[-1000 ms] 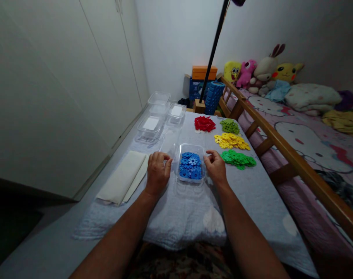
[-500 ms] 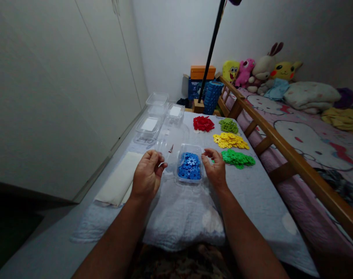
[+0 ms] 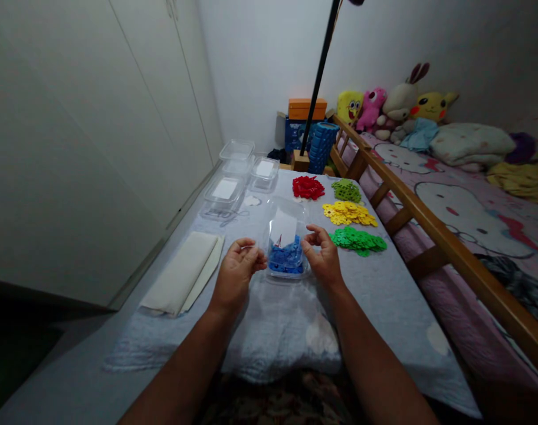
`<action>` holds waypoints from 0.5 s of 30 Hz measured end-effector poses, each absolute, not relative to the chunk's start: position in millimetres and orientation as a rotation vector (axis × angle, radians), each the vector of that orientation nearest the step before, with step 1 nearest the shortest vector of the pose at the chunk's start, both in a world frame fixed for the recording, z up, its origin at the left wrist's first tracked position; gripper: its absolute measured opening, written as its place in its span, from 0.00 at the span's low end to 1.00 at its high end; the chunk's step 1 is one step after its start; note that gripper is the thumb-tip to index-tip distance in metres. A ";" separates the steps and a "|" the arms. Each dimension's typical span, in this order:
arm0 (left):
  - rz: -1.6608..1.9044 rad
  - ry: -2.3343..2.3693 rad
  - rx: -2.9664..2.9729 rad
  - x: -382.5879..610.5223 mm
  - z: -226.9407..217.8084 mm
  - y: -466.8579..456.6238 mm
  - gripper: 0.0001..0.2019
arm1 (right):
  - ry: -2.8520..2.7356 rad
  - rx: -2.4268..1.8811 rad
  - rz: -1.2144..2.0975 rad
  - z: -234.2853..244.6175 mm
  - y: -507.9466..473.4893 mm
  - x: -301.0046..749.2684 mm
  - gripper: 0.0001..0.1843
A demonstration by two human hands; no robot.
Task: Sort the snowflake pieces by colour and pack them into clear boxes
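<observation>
A clear plastic lid (image 3: 283, 221) with a white label is tilted over a clear plastic container (image 3: 285, 273). Blue snowflake-shaped pieces (image 3: 283, 257) fill that container's lower part. Fingers of my left hand (image 3: 240, 265) pinch the lid's left edge. My right hand (image 3: 322, 254) is at the right side, thumb and fingers closed around the lid's edge. Just right of it lies a pile of green pieces (image 3: 360, 240). Piles of yellow pieces (image 3: 349, 213), olive-green pieces (image 3: 346, 190) and red pieces (image 3: 308, 188) lie farther back.
Several clear containers with lids (image 3: 225, 190) stand at the back left of the cloth-covered table (image 3: 269, 336). A folded cream cloth (image 3: 180, 274) lies at the left. On the right runs a wooden bed rail (image 3: 410, 212). A black pole (image 3: 320, 82) rises behind the table.
My left hand has brought the lid rightward from beside the container to over it. My right hand has shifted slightly left and now meets the lid's edge.
</observation>
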State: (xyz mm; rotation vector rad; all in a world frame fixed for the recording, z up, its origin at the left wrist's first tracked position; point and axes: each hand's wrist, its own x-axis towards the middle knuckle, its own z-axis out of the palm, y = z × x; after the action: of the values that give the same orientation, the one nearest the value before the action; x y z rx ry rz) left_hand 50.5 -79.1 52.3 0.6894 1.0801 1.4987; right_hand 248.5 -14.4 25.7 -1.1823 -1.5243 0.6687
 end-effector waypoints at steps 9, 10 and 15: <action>1.185 1.525 1.349 47.0 44.6 -89.8 0.22 | -1.540 -1.337 0.697 28.0 -16.1 250.0 0.20; 1.162 1.554 1.383 47.3 45.4 -90.4 0.22 | -1.562 -1.356 0.685 28.5 -16.4 250.6 0.20; 1.085 1.695 1.520 48.7 50.8 -90.3 0.21 | -1.711 -1.464 0.553 32.2 -18.5 253.0 0.23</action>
State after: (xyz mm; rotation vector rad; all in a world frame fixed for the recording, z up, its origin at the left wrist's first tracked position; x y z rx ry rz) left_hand 48.7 -90.3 50.8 1.5196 1.6951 1.0852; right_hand 253.0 -18.5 32.2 -1.4643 -1.7107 0.5526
